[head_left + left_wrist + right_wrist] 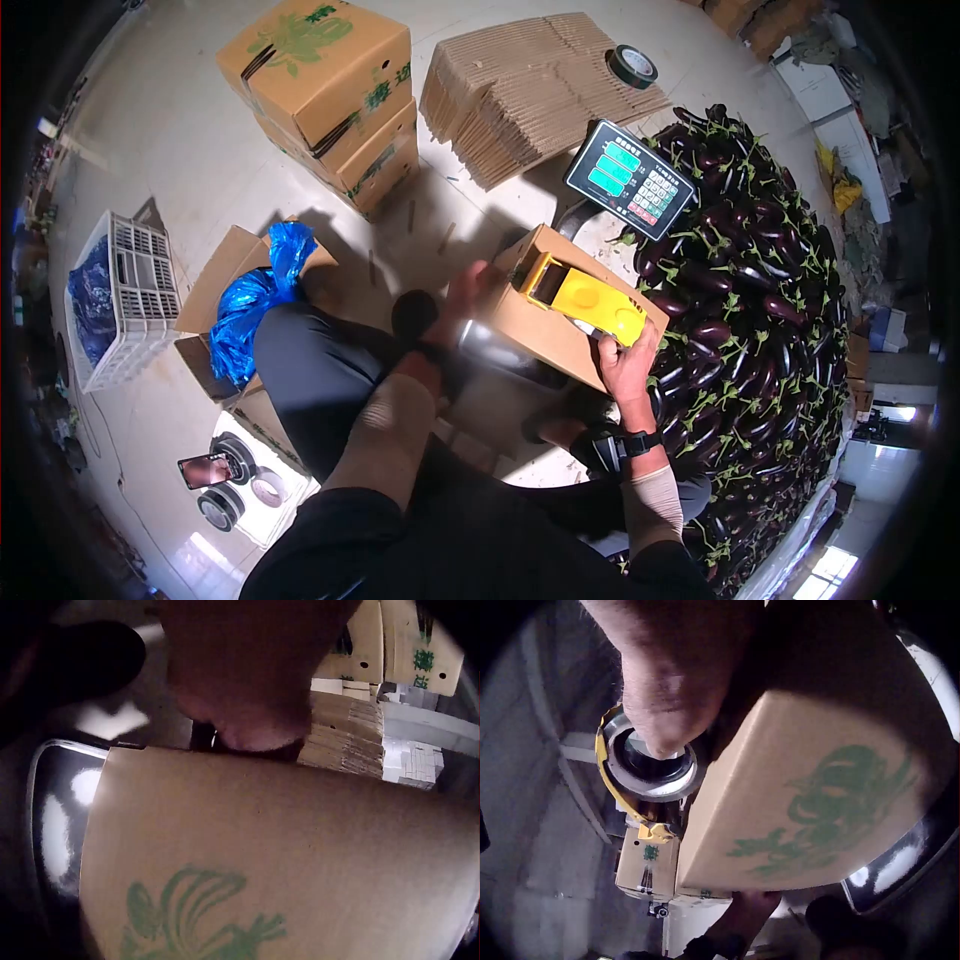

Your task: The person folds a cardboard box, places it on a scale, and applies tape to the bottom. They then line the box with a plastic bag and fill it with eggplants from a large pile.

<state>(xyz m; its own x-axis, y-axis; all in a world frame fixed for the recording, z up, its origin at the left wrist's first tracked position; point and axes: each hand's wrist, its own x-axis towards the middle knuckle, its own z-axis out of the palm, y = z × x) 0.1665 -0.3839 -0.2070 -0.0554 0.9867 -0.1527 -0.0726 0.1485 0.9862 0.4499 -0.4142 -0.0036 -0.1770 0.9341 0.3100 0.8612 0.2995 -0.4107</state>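
Observation:
A closed cardboard box (560, 310) stands on the metal pan (510, 355) of a weighing scale, a green print on its side in both wrist views. My right hand (628, 368) holds a yellow tape dispenser (600, 305) on the box's top, gripping it at the right end. In the right wrist view the dispenser's tape roll (649, 769) shows beside the box under the hand (675, 697). My left hand (465, 300), blurred, is at the box's left end. The left wrist view shows this hand (240, 697) at the box edge, fingertips hidden.
A heap of eggplants (740, 280) lies right, beside the scale display (632, 180). Flattened cartons (530, 90) carry a tape roll (633, 66). Stacked boxes (320, 80), an open box with blue plastic (245, 315), a white crate (135, 290) and a phone (205, 470) are left.

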